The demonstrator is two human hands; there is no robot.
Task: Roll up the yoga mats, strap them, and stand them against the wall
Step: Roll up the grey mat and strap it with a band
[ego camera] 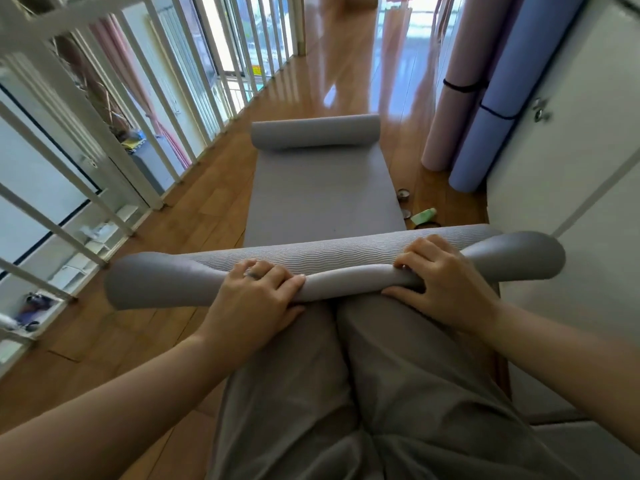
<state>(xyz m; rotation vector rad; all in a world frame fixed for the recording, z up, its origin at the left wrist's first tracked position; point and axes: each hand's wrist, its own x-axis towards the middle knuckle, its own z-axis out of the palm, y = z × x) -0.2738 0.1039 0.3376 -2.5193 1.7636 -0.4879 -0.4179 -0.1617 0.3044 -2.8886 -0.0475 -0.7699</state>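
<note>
A grey yoga mat lies lengthwise on the wooden floor in front of my knees. Its near end is rolled into a thin tube across my lap, with the ribbed underside showing on top. My left hand grips the roll left of its middle, fingers curled over it. My right hand grips the roll right of its middle. The mat's far end is curled into a loose roll. A pink rolled mat and a blue rolled mat, each with a black strap, stand against the right wall.
A white railing runs along the left side with a drop beyond it. White cabinet doors line the right wall. Small tins and a green tube lie on the floor by the mat's right edge.
</note>
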